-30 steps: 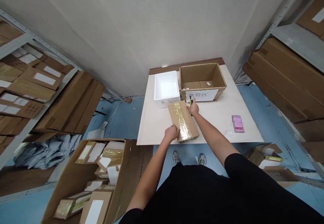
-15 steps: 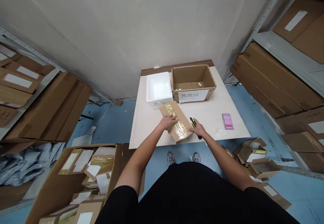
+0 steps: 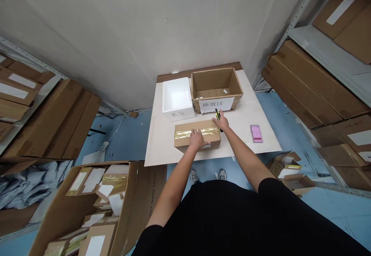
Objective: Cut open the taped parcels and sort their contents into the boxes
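A taped cardboard box (image 3: 185,128) lies lengthwise along the near part of the white-topped table (image 3: 162,153), with shiny yellowish tape running along its top. My left hand (image 3: 197,139) rests on it, fingers spread over the tape and thumb apart by the front edge. At the box's right end, my right hand (image 3: 222,122) is closed around a yellow and black utility knife (image 3: 218,114); its dark tip points away from me. The hand also touches the box's far right corner.
Behind stand a white foam box (image 3: 179,114) and an open cardboard carton (image 3: 213,72) with a handwritten sign. A pink blurred item (image 3: 256,133) lies at right. On the floor at left, a large carton (image 3: 123,209) holds several parcels. Shelves with boxes flank both sides; opened boxes (image 3: 295,180) lie lower right.
The taped box has turned from slanted to lying crosswise before me. My right hand, still holding the knife, has moved farther up the table; my left hand stays on top of the box.
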The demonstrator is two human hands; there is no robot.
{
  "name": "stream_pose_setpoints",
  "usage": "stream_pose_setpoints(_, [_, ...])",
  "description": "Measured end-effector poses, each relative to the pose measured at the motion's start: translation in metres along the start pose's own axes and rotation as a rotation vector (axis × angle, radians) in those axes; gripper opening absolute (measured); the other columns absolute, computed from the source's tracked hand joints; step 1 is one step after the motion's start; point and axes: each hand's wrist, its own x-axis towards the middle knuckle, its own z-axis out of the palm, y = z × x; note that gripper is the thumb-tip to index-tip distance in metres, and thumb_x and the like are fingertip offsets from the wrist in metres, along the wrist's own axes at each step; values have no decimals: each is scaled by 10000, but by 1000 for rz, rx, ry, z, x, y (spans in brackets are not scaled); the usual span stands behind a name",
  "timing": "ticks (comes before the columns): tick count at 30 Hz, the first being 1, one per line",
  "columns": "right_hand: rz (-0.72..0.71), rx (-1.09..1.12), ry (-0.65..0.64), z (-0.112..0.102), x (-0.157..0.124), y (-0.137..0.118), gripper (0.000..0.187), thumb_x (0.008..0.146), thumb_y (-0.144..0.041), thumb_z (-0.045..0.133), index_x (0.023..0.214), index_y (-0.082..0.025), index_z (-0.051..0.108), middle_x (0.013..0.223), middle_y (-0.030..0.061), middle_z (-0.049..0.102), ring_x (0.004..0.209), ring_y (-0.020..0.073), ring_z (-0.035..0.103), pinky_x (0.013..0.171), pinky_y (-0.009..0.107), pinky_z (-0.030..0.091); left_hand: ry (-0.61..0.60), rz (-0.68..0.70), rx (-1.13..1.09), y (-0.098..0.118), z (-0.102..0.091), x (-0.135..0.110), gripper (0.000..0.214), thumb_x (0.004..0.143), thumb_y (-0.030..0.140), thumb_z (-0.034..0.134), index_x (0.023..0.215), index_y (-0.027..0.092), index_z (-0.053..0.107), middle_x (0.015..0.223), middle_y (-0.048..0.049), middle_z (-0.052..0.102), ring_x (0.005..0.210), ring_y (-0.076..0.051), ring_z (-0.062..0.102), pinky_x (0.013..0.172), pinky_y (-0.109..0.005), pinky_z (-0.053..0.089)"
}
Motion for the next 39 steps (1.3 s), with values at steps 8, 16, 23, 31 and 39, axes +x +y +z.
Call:
stream_pose_setpoints(8, [103, 565, -242, -12, -77, 79, 649, 944, -472, 588, 1537, -232, 480, 714, -57, 629, 492, 140, 543, 510, 254, 505, 1, 42, 4, -11, 15, -1, 1177, 884, 923, 378, 1729, 123, 205, 1801, -170, 162, 1642, -476, 104, 1317, -530, 215])
stream_pose_setpoints(16, [108, 700, -297, -16, -86, 63, 640, 931, -391, 655, 1532, -183, 585, 672, -60, 605, 506, 117, 527, 528, 254, 507, -30, 34, -10, -10, 5, 4, 1127, 898, 879, 458, 1731, 169, 190, 1806, -170, 134, 1644, -475, 92, 1299, -557, 250])
stream_pose_setpoints(23, [125, 703, -325, -21, -98, 56, 615, 927, -354, 628, 1525, -216, 609, 647, -67, 554, 533, 126, 502, 519, 251, 513, -45, 32, 3, -10, 12, 2, 1144, 893, 906, 419, 1733, 167, 182, 1806, -170, 128, 1646, -473, 80, 1306, -562, 238])
stream_pose_setpoints(31, [133, 624, -350, -24, -120, 67, 670, 935, -302, 620, 1591, -193, 539, 613, -79, 548, 480, 113, 498, 465, 219, 489, -27, 26, 17, -9, 16, -2, 1150, 899, 918, 362, 1735, 150, 178, 1809, -162, 115, 1649, -464, 81, 1314, -542, 232])
stream_pose_setpoints(39, [150, 574, -455, -50, -146, 84, 645, 896, -282, 701, 1532, -219, 616, 602, -73, 596, 463, 105, 513, 437, 195, 462, -17, 23, 18, -10, 12, -4, 1123, 909, 886, 403, 1736, 165, 164, 1806, -162, 142, 1650, -458, 84, 1304, -540, 252])
